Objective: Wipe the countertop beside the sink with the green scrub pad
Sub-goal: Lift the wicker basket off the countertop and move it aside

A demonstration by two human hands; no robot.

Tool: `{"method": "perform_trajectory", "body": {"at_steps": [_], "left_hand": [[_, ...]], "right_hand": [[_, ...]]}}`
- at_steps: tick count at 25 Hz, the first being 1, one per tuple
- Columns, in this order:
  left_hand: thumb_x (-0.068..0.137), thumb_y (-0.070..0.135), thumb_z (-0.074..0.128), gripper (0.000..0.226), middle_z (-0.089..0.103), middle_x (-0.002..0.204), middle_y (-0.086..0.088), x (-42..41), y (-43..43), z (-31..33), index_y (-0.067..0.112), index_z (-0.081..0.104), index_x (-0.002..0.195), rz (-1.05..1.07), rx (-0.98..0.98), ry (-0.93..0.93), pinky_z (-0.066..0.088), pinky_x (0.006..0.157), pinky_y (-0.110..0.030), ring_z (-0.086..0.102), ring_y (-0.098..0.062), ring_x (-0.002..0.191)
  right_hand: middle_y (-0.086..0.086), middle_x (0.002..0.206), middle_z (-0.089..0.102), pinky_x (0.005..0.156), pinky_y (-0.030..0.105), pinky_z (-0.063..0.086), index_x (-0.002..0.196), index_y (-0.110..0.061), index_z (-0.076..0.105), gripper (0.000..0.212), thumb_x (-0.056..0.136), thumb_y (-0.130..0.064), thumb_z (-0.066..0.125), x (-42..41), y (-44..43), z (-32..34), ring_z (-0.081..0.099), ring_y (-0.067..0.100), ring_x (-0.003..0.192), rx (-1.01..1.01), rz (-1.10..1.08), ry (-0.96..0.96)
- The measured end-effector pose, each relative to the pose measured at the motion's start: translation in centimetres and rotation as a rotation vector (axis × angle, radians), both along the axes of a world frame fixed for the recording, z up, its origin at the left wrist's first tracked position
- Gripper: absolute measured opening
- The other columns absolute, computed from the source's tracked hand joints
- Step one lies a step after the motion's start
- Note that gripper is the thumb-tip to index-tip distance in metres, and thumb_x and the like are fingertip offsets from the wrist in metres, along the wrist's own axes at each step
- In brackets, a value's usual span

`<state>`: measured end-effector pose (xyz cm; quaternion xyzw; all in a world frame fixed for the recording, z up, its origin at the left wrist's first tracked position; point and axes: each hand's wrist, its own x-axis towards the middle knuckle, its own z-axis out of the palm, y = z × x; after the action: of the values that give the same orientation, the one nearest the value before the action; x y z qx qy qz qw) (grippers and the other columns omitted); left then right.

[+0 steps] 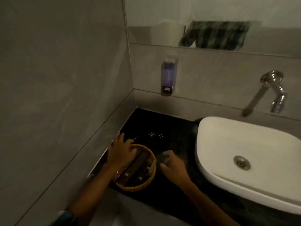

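Note:
The black countertop (162, 128) lies left of the white sink (228, 144). A dark green scrub pad (160, 156) rests flat on the counter, mostly under the fingers of my right hand (172, 165), which presses on it. My left hand (121, 152) grips the far rim of a round yellow basket (138, 186) that sits at the counter's left, close to the wall. The basket holds several small dark items and a long flat box. The dim light makes the pad hard to see.
A soap dispenser (167, 75) hangs on the back wall above the counter. A chrome tap (273, 92) sticks out of the wall over the sink. A mirror (211, 22) sits above. The grey tiled side wall (65, 79) bounds the counter's left edge.

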<state>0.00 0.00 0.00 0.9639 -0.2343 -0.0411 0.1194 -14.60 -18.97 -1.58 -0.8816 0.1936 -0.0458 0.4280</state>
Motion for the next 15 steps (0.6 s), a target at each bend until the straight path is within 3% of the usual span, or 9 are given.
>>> {"method": "perform_trajectory", "body": {"at_steps": [3, 5, 8, 10, 12, 15], "left_hand": [[0.091, 0.044, 0.051, 0.044, 0.053, 0.135, -0.014, 1.5, 5.3, -2.0, 0.023, 0.049, 0.130, 0.174, -0.077, 0.235, 0.046, 0.099, -0.051, 0.054, -0.033, 0.119], [0.094, 0.037, 0.053, 0.044, 0.064, 0.122, -0.015, 1.8, 6.9, -2.7, 0.018, 0.047, 0.133, 0.250, -0.263, 0.421, 0.053, 0.088, -0.046, 0.063, -0.030, 0.105], [0.093, 0.031, 0.057, 0.054, 0.063, 0.125, -0.021, 1.2, 6.4, -2.2, 0.012, 0.039, 0.141, 0.385, -0.512, 0.593, 0.049, 0.096, -0.048, 0.061, -0.035, 0.111], [0.091, 0.026, 0.060, 0.055, 0.067, 0.113, -0.018, 0.6, 6.2, -1.4, 0.010, 0.041, 0.140, 0.416, -0.640, 0.675, 0.049, 0.094, -0.045, 0.063, -0.029, 0.102], [0.089, 0.022, 0.064, 0.047, 0.070, 0.098, -0.010, -0.8, 5.3, -0.4, 0.010, 0.051, 0.133, 0.365, -0.702, 0.737, 0.053, 0.078, -0.030, 0.066, -0.018, 0.087], [0.083, 0.018, 0.071, 0.022, 0.078, 0.079, 0.001, -3.8, 2.8, -0.3, 0.015, 0.069, 0.105, 0.276, -0.775, 0.871, 0.056, 0.056, -0.016, 0.072, -0.009, 0.069]], "right_hand": [[-0.006, 0.090, 0.062, 0.048, 0.012, 0.048, 0.138, -0.020, 0.036, 0.059, 0.088, -0.025, 0.066, 1.4, 2.7, -1.7, 0.064, 0.000, 0.068, 0.383, -0.025, 0.203], [-0.001, 0.100, 0.063, 0.049, 0.012, 0.050, 0.141, -0.024, 0.031, 0.062, 0.089, -0.018, 0.066, 2.2, 3.7, -2.1, 0.066, 0.004, 0.077, 0.648, -0.112, 0.224], [0.013, 0.111, 0.064, 0.059, 0.023, 0.054, 0.140, -0.022, 0.031, 0.063, 0.089, -0.010, 0.066, 1.8, 3.7, -2.3, 0.067, 0.016, 0.088, 0.901, -0.247, 0.186], [0.011, 0.109, 0.065, 0.058, 0.022, 0.055, 0.137, -0.022, 0.036, 0.061, 0.087, -0.009, 0.068, 0.5, 3.2, -2.3, 0.068, 0.017, 0.087, 0.928, -0.306, 0.153], [0.008, 0.101, 0.068, 0.054, 0.021, 0.055, 0.132, -0.017, 0.044, 0.056, 0.084, -0.008, 0.071, -1.8, 2.0, -2.3, 0.069, 0.015, 0.080, 0.880, -0.393, 0.078], [0.009, 0.087, 0.070, 0.064, 0.036, 0.060, 0.118, -0.014, 0.054, 0.046, 0.079, -0.009, 0.077, -6.5, -0.3, -2.2, 0.070, 0.020, 0.074, 0.694, -0.593, 0.032]]}}
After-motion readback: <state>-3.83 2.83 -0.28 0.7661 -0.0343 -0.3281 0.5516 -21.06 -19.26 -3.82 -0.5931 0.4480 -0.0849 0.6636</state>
